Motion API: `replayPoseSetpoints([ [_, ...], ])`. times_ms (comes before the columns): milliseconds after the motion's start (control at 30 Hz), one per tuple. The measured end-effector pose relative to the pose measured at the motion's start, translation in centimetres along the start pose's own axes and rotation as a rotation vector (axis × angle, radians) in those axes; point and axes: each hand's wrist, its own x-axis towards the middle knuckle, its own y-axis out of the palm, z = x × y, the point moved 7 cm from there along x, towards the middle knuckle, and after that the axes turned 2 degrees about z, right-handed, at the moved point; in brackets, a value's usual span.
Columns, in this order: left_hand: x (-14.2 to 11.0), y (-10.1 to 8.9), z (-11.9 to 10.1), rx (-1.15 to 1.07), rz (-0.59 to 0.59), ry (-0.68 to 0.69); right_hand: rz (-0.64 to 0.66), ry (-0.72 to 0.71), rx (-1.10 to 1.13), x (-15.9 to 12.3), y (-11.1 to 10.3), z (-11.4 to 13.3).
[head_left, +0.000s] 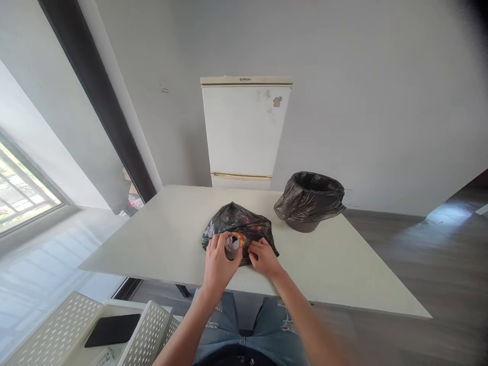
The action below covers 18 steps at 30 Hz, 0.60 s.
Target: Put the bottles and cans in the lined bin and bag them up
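A full black plastic bag [232,218] lies on the white table in front of me. An opened drink can [233,243] with a silver top and an orange side points its top toward me at the bag's near side. My left hand [221,256] has its fingers and thumb wrapped round the can. At the bag's near right edge, my right hand [264,255] pinches the black plastic with curled fingers. Most of the can's body and whatever else the bag contains are hidden.
A bin [305,226] lined with a black bag stands at the table's back right. The white table [343,269] has its near edge by my legs. White perforated baskets [64,330] sit low at left, with a black flat object [113,329] between them. A fridge [244,132] stands behind.
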Motion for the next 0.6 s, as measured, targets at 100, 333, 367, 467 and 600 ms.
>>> replayPoseSetpoints([
  [100, 2.2, -5.1, -0.6, -0.07, -0.124, -0.003, 0.005, 0.017, 0.024, -0.1, -0.1, -0.1],
  [333, 8.6, -11.3, 12.1, 0.157, -0.312, -0.364, -0.011, 0.039, 0.073, -0.1, -0.3, 0.0],
  [367, 9.0, -11.3, 14.4, 0.172, -0.296, -0.432, -0.01, 0.043, 0.073, 0.0, -0.3, 0.0],
  [467, 9.6, -10.4, 19.0, 0.189, -0.251, -0.538, -0.012, 0.053, 0.07, 0.0, -0.5, 0.0],
  [600, 9.6, -8.7, 20.8, 0.134, -0.221, -0.543, 0.002, 0.067, 0.07, 0.0, -0.5, 0.0],
])
